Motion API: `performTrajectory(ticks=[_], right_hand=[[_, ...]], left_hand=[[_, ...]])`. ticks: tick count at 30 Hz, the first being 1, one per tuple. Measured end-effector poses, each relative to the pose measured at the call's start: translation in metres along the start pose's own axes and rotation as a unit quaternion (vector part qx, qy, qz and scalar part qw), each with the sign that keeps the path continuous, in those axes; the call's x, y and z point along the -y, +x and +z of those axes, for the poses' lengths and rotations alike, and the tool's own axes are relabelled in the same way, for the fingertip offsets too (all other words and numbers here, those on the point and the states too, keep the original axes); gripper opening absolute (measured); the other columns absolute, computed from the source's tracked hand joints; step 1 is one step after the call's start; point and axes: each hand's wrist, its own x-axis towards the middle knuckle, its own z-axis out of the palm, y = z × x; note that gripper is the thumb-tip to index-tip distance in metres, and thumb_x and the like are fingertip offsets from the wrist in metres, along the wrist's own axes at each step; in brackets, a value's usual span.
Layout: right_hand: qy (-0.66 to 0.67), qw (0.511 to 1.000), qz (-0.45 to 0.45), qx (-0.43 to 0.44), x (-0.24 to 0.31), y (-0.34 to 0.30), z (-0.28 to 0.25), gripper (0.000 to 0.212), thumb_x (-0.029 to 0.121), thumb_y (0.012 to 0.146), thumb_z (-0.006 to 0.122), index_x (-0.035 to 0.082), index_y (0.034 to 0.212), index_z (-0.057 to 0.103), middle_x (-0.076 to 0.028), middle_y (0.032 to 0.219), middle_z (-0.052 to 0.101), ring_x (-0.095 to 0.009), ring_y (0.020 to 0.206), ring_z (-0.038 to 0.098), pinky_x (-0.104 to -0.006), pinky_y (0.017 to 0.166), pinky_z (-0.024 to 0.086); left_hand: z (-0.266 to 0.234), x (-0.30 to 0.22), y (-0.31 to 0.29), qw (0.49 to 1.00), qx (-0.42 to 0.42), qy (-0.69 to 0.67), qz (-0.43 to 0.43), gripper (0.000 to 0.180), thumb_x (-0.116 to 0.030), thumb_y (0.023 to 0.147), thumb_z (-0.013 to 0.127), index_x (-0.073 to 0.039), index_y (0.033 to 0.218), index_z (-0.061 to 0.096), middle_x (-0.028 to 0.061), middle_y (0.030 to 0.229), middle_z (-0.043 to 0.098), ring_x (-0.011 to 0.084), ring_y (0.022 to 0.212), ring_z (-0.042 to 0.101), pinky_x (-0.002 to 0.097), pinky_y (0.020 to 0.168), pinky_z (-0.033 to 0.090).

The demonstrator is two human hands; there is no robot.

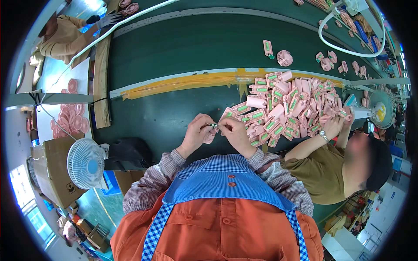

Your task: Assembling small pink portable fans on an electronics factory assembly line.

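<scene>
My left hand point(196, 132) is closed around a small pink plastic housing point(209, 138), which hangs below its fingertips in front of my apron. My right hand point(236, 135) meets it there, thumb and finger pinched at a tiny pale and green bit point(214, 125) at the housing's top. What exactly the right fingers grip is too small to tell. Just right of my hands lies a big heap of pink handle housings point(278, 108), many with green inserts showing. One open housing point(228, 114) from the heap's left edge sits just beyond my right hand.
A co-worker point(335, 169) at my right handles pink parts beside the heap. Another person point(65, 37) works at far left. White fans stand at left point(86, 163) and right point(383, 108). Yellow tape point(183, 85) edges the green conveyor point(187, 43), which carries several pink fan parts.
</scene>
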Motion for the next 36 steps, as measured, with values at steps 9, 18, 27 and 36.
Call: performTrajectory(ticks=[9, 18, 27, 36], right_hand=[[-0.156, 0.969, -0.181, -0.061, 0.007, 0.002, 0.000, 0.005, 0.002, 0.076, 0.060, 0.000, 0.075, 0.055, -0.011, 0.070, 0.056, -0.028, 0.061, 0.057, -0.0350, 0.052, 0.044], [-0.223, 0.947, -0.204, -0.110, 0.016, 0.002, 0.007, 0.007, 0.003, 0.075, 0.061, 0.003, 0.077, 0.055, -0.009, 0.070, 0.056, -0.027, 0.060, 0.057, -0.0353, 0.051, 0.046], [-0.258, 0.931, -0.231, -0.117, 0.021, 0.004, 0.008, 0.011, 0.002, 0.072, 0.062, 0.004, 0.074, 0.051, -0.009, 0.070, 0.052, -0.026, 0.058, 0.055, -0.0350, 0.049, 0.045], [0.117, 0.991, 0.057, 0.015, 0.024, 0.003, -0.003, 0.010, 0.000, 0.084, 0.057, -0.002, 0.075, 0.054, -0.004, 0.067, 0.061, -0.006, 0.053, 0.054, -0.0193, 0.047, 0.044]], left_hand=[[0.002, -0.002, 0.002, 0.993, 0.013, -0.085, -0.085, 0.013, 0.007, 0.085, 0.046, 0.002, 0.092, 0.056, 0.0066, 0.084, 0.057, 0.0134, 0.072, 0.060, 0.0247, 0.067, 0.050], [-0.001, -0.012, 0.004, 0.972, -0.006, -0.154, -0.176, 0.009, 0.005, 0.087, 0.046, 0.001, 0.089, 0.054, 0.0052, 0.080, 0.059, 0.0089, 0.073, 0.058, 0.0219, 0.064, 0.049], [-0.001, 0.000, 0.006, 0.989, -0.005, -0.129, -0.076, 0.009, 0.007, 0.086, 0.049, 0.001, 0.090, 0.053, 0.0035, 0.083, 0.057, 0.0099, 0.075, 0.057, 0.0226, 0.066, 0.050], [-0.013, -0.012, 0.013, 0.997, 0.052, -0.050, -0.034, 0.005, 0.007, 0.081, 0.055, 0.003, 0.082, 0.055, 0.0044, 0.078, 0.053, 0.0100, 0.068, 0.055, 0.0226, 0.061, 0.047]])
